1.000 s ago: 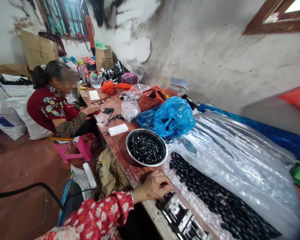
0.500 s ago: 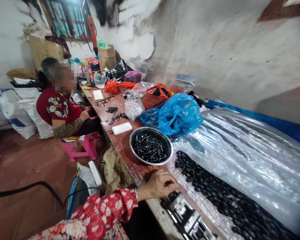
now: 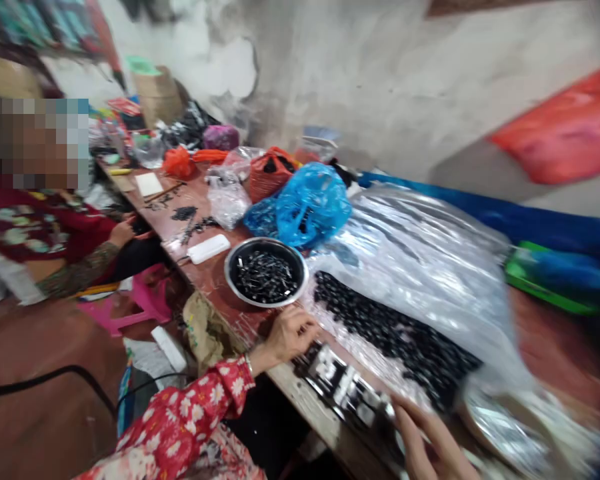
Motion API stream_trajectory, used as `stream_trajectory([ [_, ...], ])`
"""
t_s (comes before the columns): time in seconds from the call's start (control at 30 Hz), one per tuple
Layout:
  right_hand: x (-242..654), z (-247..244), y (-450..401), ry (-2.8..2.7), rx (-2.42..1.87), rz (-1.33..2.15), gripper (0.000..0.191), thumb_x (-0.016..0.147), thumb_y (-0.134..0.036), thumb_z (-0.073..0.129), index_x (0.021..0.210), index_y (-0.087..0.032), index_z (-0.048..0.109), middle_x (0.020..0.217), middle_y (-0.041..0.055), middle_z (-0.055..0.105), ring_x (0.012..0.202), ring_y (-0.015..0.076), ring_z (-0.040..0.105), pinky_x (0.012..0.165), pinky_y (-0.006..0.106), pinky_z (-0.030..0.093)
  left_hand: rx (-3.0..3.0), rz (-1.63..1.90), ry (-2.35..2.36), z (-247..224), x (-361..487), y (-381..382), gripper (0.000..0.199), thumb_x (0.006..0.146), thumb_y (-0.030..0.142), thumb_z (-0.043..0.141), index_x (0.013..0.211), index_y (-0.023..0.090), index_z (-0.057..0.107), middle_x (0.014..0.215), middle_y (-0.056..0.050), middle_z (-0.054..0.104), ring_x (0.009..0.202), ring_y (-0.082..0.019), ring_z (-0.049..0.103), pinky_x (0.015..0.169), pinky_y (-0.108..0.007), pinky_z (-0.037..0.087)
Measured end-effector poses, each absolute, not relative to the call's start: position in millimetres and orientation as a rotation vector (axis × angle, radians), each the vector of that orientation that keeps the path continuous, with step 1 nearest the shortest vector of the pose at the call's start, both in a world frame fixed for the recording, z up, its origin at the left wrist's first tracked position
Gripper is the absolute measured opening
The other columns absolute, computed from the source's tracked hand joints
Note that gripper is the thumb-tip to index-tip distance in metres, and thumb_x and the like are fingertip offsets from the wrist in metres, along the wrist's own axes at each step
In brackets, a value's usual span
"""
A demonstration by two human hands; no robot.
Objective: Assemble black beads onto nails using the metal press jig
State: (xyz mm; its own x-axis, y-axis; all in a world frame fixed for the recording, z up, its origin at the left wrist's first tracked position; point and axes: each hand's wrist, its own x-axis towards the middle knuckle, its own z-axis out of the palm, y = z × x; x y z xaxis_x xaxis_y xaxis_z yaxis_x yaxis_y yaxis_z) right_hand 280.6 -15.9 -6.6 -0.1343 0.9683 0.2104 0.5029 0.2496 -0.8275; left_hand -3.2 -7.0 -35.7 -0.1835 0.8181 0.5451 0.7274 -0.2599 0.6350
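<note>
Metal fixture [image 3: 347, 385] lies along the near edge of the table [image 3: 207, 283], between the person's two hands, its long axis running from ten o'clock to four o'clock; the steel bowl [image 3: 267, 272] of dark pieces sits off its upper-left end, at about eleven o'clock from the left hand [image 3: 286, 335]. The left hand is bent over that upper-left end, fingers curled with the tips drawn close; whether they pinch anything cannot be told; from it the fixture stretches toward four o'clock. The fixture itself shows pale, shiny metal blocks set in a row on a dark base, with black gaps between them; its finer parts are blurred. Beyond it, toward one o'clock, rounded black pieces [image 3: 380, 327] spread over clear plastic. The right hand [image 3: 433, 443] has its fingers stretched to the lower-right end; the fixture runs toward ten o'clock from there; its grip cannot be told; the hands are apart, each about equally near an end.
</note>
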Motion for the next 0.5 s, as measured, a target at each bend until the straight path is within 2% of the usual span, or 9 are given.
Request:
stream_trajectory([
  [0.07, 280, -1, -7, -1.795, -1.397, 0.742, 0.041, 0.092, -0.059, 0.061, 0.099, -0.023, 0.078, 0.102, 0.0113, 0.08, 0.096, 0.0317, 0.076, 0.087, 0.042, 0.062, 1.926, 1.448, 1.791, -28, -6, 1, 0.018, 0.099, 0.022, 0.059, 0.085, 0.018, 0.07, 0.085, -0.005, 0.073, 0.086, -0.019, 0.065, 0.086, -0.033, 0.051],
  [0.2, 279, 0, 22, -1.897, -1.396, 0.514, 0.042, 0.099, -0.054, 0.052, 0.11, -0.02, 0.075, 0.117, 0.0138, 0.077, 0.111, 0.0304, 0.072, 0.101, 0.046, 0.056, 1.942, 1.399, 1.714, -26, -9, 29, 0.019, 0.102, 0.026, 0.056, 0.093, 0.019, 0.071, 0.089, -0.005, 0.073, 0.087, -0.019, 0.066, 0.085, -0.032, 0.053],
  [0.3, 279, -12, 51, -1.995, -1.401, 0.315, 0.043, 0.103, -0.048, 0.047, 0.119, -0.017, 0.072, 0.121, 0.0165, 0.076, 0.115, 0.0312, 0.07, 0.103, 0.048, 0.055, 1.97, 1.338, 1.746, -34, -6, 55, 0.016, 0.101, 0.025, 0.057, 0.104, 0.019, 0.071, 0.105, -0.007, 0.075, 0.102, -0.021, 0.069, 0.097, -0.036, 0.055],
  [0.4, 275, -28, 90, -2.126, -1.482, -0.016, 0.043, 0.103, -0.035, 0.046, 0.13, -0.009, 0.066, 0.13, 0.0216, 0.072, 0.119, 0.0314, 0.069, 0.103, 0.045, 0.056, 1.97, 1.27, 1.859, -45, -1, 84, 0.025, 0.097, 0.024, 0.06, 0.12, 0.016, 0.068, 0.128, -0.014, 0.07, 0.124, -0.027, 0.064, 0.112, -0.046, 0.051],
  [0.5, 269, -38, 132, -2.329, -1.636, -0.575, 0.034, 0.102, -0.023, 0.048, 0.125, -0.008, 0.068, 0.122, 0.0212, 0.075, 0.112, 0.0278, 0.072, 0.096, 0.038, 0.059, 1.943, 1.205, 1.981, -55, 3, 114, 0.034, 0.096, 0.024, 0.06, 0.126, 0.009, 0.064, 0.137, -0.023, 0.063, 0.134, -0.036, 0.057, 0.117, -0.056, 0.045],
])
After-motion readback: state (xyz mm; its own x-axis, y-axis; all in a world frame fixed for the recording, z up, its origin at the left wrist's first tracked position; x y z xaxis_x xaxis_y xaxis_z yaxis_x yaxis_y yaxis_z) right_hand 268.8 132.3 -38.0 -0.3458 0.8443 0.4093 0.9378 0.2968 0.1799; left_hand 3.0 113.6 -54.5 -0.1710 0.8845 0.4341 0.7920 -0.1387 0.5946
